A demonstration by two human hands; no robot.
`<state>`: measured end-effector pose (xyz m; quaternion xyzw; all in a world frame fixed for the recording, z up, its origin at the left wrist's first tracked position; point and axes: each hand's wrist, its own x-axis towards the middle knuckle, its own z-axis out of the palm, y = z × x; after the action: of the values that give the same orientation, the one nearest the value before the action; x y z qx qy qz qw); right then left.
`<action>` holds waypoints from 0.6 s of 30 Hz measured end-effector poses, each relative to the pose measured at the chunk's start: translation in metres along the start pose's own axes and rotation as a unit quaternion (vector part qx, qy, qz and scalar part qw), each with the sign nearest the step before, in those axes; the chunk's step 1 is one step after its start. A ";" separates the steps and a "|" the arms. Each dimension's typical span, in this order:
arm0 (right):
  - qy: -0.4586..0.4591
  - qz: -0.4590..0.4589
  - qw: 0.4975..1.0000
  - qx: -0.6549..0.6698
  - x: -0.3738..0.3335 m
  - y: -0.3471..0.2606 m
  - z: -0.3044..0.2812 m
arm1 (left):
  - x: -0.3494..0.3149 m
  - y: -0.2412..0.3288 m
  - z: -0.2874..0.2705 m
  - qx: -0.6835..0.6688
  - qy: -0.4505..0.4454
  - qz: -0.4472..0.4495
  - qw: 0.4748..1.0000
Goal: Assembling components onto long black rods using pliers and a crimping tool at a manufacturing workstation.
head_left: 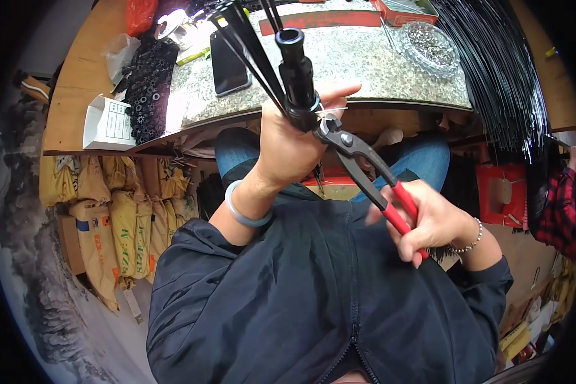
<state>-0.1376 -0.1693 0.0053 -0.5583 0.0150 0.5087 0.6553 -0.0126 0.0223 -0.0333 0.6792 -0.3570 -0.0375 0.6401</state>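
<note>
My left hand (291, 150) is wrapped round what looks like a black umbrella frame (297, 83), a stepped tube with thin ribs fanning up toward the table. Its open tube end points up and away from me. In my right hand (432, 221) is a pair of pincers (368, 163) with red grips and dark metal jaws. The jaws meet the ring at the base of the tube, close by my left fingers. A thin pale wire or thread (333, 109) sticks out there. Whether the jaws grip it I cannot tell.
On the stone-topped table (365, 64) lie a black phone (230, 64), a glass dish of small metal parts (429, 51) and a red strip (320, 22). Black rods (512, 83) overhang the right edge. Left are black rings (148, 89) and a white box (109, 125).
</note>
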 end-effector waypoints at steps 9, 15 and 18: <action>0.332 -0.332 0.774 -0.424 0.013 0.020 -0.003 | 0.002 0.000 0.005 -0.081 0.024 -0.060 0.995; 0.289 -0.292 0.863 -0.294 0.007 0.014 -0.001 | 0.002 -0.003 0.001 -0.061 0.000 -0.040 0.997; 0.252 -0.191 0.923 -0.219 -0.006 -0.002 0.003 | 0.002 -0.003 -0.003 -0.039 -0.017 -0.008 0.999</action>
<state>-0.1406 -0.1701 0.0114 -0.7898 -0.0389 0.2074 0.5759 -0.0080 0.0229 -0.0349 0.6556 -0.3605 -0.0682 0.6600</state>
